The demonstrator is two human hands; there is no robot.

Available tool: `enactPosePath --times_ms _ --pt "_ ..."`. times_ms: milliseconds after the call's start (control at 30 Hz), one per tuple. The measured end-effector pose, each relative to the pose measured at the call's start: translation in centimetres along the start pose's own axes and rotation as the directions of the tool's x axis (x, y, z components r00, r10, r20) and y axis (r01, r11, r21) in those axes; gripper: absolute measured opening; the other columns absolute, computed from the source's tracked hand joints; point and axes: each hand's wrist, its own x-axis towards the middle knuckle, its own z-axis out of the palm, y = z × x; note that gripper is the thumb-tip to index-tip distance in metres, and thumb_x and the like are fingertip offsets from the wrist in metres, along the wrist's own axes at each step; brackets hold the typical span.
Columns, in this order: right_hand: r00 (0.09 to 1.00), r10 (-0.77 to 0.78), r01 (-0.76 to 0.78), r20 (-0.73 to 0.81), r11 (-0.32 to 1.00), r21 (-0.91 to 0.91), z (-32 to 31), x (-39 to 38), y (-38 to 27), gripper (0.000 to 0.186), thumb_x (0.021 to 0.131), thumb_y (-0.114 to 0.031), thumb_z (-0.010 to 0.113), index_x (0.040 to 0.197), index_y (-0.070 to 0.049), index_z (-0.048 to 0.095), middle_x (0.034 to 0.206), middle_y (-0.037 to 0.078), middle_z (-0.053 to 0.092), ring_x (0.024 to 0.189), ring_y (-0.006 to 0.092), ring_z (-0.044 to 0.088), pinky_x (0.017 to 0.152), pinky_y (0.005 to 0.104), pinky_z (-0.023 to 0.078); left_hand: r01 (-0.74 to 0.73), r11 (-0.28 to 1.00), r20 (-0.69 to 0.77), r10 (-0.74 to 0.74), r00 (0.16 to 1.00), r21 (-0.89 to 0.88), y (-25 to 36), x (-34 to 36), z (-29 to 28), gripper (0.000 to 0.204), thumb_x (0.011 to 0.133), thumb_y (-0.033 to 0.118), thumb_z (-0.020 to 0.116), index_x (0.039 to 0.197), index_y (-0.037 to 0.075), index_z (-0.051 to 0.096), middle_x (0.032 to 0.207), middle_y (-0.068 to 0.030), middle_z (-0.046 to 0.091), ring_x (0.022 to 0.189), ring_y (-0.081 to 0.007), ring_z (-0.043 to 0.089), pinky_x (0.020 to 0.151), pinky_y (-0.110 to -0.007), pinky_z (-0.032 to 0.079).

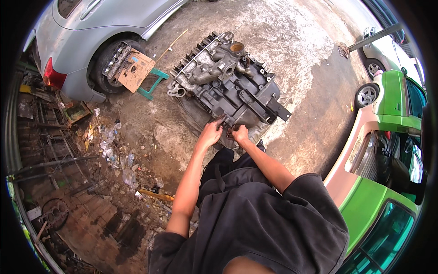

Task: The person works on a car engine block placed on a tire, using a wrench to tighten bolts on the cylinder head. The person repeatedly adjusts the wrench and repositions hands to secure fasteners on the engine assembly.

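A large grey engine (237,98) lies on the ground in front of me. A row of dark upright parts runs along its far left edge. At its near edge, my left hand (210,134) reaches in with darkened fingertips, thumb and fingers closed around something small that I cannot make out. Just to its right, my right hand (239,133) is closed with bent fingers against the same edge. What the right fingers hold is hidden. Beneath the engine lies a dark, worn, rounded thing (188,109), possibly a tyre.
A silver car (109,32) stands at far left. Beside its wheel, a green-legged stool (157,82) bears cardboard (137,71) and a metal engine part (117,59). Litter (108,146) and scrap lie left. A green and pink car (365,182) stands right, below a post (376,36).
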Motion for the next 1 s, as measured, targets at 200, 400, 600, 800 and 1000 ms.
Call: enactPosePath --times_ms 200,400,600,800,1000 --pt "0.907 0.288 -0.404 0.309 0.805 0.435 -1.0 0.7 -1.3 0.033 0.068 -0.013 0.069 0.093 0.007 0.064 0.1 0.026 0.065 0.094 0.0339 0.066 0.079 0.04 0.051 0.134 0.991 -0.007 -0.135 0.991 -0.013 0.2 -0.3 0.6 0.039 0.087 0.007 0.049 0.126 0.007 0.054 0.114 -0.0254 0.058 0.109 -0.0425 0.052 0.087 -0.042 0.047" --pt "0.985 0.026 -0.005 0.173 0.992 -0.125 -8.0 -3.4 -4.6 0.036 0.073 -0.017 0.058 0.098 0.009 0.059 0.097 0.028 0.065 0.096 0.0376 0.064 0.08 0.0429 0.05 0.112 0.931 -0.198 -0.189 0.962 -0.347 -1.7 -0.3 2.3 0.033 0.09 0.009 0.051 0.123 0.004 0.057 0.112 -0.0153 0.066 0.1 -0.0271 0.063 0.087 -0.036 0.047" --pt "0.876 -0.165 0.312 0.453 0.91 -0.272 -17.9 -1.0 -9.5 0.034 0.078 -0.02 0.052 0.086 0.012 0.055 0.079 0.033 0.062 0.076 0.0413 0.065 0.074 0.0457 0.051 -0.009 0.649 -0.502 -0.579 0.642 -0.761 -1.9 -1.1 8.6 0.016 0.093 0.015 0.057 0.104 0.003 0.054 0.085 -0.0084 0.064 0.072 -0.0139 0.061 0.065 -0.027 0.048" --pt "0.655 -0.618 0.747 0.435 0.617 -0.248 -18.4 7.3 -12.1 0.023 0.082 -0.018 0.052 0.095 -0.001 0.062 0.081 0.028 0.061 0.083 0.0457 0.06 0.074 0.0501 0.048 -0.3 0.348 -0.455 -0.761 0.462 -0.888 -2.5 1.8 16.8 0.015 0.09 0.01 0.059 0.101 0.002 0.052 0.083 -0.0115 0.063 0.071 -0.0229 0.066 0.063 -0.033 0.052" --pt "0.433 -0.702 0.869 0.565 0.492 -0.055 -18.0 10.3 -11.6 0.016 0.082 -0.009 0.053 0.095 -0.004 0.061 0.08 0.025 0.063 0.08 0.0424 0.062 0.071 0.0491 0.05 -0.692 0.118 -0.331 -0.926 0.182 -0.712 0.0 5.6 22.0 0.018 0.087 0.007 0.063 0.101 0.001 0.054 0.087 -0.0117 0.063 0.081 -0.0275 0.066 0.067 -0.034 0.054"
